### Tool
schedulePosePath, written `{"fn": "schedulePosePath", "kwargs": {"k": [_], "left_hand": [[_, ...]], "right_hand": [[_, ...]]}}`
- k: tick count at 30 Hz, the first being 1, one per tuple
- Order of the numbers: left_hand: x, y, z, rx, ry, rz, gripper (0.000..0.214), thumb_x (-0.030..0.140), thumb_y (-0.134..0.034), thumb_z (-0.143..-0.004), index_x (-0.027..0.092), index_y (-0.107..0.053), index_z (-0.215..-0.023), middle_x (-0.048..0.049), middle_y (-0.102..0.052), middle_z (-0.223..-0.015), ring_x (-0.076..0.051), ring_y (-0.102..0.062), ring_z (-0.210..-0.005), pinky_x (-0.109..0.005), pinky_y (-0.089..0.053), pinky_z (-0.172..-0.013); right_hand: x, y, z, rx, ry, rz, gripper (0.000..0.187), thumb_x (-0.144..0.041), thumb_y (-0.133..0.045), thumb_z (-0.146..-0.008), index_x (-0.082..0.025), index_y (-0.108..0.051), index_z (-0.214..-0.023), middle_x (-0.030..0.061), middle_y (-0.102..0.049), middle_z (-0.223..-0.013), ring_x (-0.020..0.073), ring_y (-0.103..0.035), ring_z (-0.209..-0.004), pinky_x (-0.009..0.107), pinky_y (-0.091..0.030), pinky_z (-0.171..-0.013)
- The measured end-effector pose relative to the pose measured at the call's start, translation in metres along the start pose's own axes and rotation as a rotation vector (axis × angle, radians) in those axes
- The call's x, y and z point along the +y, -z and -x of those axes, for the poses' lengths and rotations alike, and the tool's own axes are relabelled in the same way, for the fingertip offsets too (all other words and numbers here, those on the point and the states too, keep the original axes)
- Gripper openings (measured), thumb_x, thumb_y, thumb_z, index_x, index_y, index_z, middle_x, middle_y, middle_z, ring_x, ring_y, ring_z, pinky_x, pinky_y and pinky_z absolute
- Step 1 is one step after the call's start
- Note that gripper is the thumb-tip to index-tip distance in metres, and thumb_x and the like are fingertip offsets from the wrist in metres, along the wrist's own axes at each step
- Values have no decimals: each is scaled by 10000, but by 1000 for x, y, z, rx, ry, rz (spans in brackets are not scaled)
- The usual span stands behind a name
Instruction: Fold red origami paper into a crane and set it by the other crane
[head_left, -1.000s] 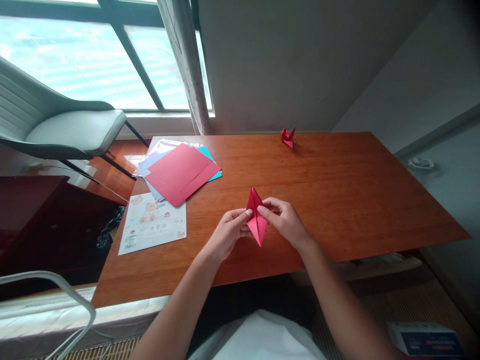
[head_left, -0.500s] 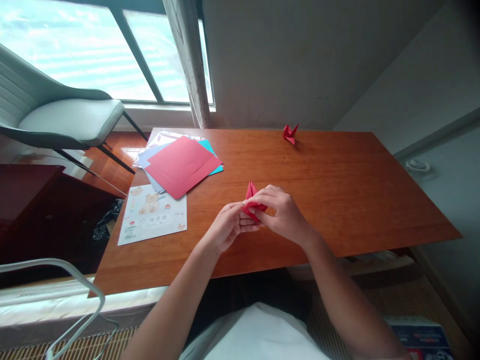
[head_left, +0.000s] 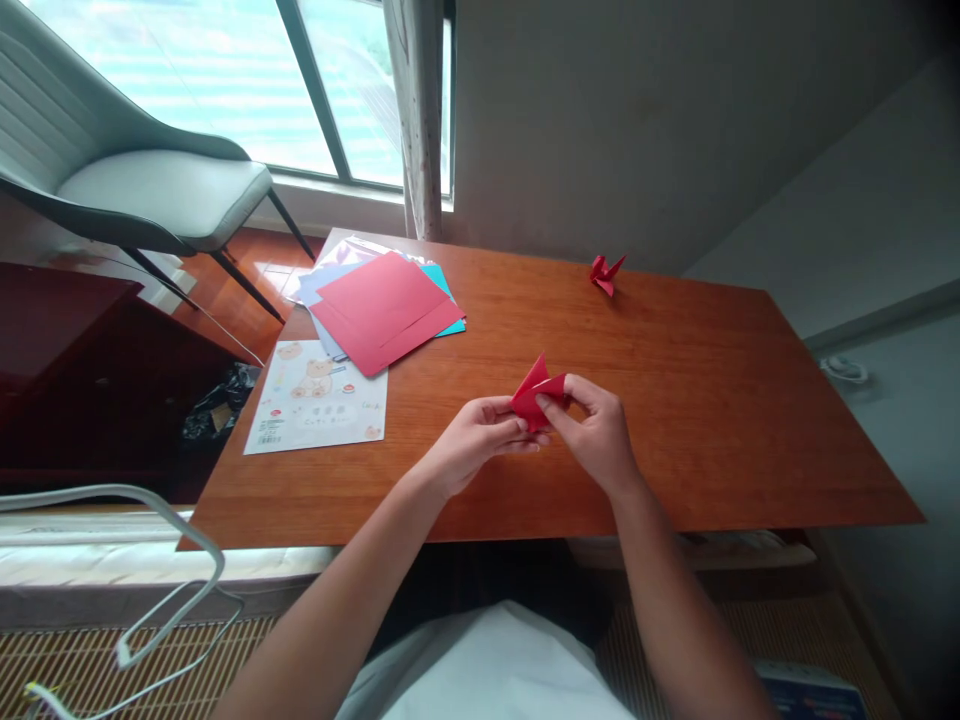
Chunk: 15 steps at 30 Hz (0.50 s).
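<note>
A partly folded red paper piece (head_left: 535, 392) is held just above the wooden table (head_left: 712, 400), in front of me. My left hand (head_left: 474, 440) pinches its lower left side with closed fingers. My right hand (head_left: 596, 432) pinches its right flap, thumb and forefinger pressed together. A finished red paper crane (head_left: 604, 273) stands alone at the far edge of the table, well beyond both hands.
A stack of coloured paper sheets with red on top (head_left: 382, 312) lies at the table's left rear. A printed sheet with cartoon bears (head_left: 319, 397) lies in front of it. A grey chair (head_left: 142, 185) stands by the window at left.
The red piece went from a tall upright kite shape to a shorter folded form between my fingers. The camera view shifted, so the table appears to have moved right.
</note>
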<state>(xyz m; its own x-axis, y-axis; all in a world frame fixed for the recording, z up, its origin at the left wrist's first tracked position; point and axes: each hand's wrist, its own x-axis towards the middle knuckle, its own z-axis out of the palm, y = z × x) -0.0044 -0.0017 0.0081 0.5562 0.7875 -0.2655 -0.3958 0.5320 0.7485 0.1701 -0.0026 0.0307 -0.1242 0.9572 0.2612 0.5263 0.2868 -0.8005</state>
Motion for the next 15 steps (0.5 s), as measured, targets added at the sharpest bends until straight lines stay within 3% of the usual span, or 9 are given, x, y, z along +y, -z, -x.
{"fn": "schedulePosePath", "kwargs": {"k": [7, 15], "left_hand": [[-2, 0, -1, 58, -4, -36, 299, 316, -752, -775, 105, -748, -986, -118, -765, -876, -211, -732, -802, -306, -550, -793], [-6, 3, -2, 45, -3, 31, 325, 397, -720, -820, 95, -719, -940, -143, -767, -857, -245, -746, -793, -341, -565, -780]], "right_hand": [[0, -2, 3, -17, 49, 3, 116, -265, -603, -915, -225, -681, -838, 17, -654, -786, 181, -573, -731, 317, -461, -706], [0, -2, 1, -8, 69, 30, 114, -258, -601, -919, -225, -674, -837, 18, -659, -797, 181, -568, -731, 323, -459, -715]]}}
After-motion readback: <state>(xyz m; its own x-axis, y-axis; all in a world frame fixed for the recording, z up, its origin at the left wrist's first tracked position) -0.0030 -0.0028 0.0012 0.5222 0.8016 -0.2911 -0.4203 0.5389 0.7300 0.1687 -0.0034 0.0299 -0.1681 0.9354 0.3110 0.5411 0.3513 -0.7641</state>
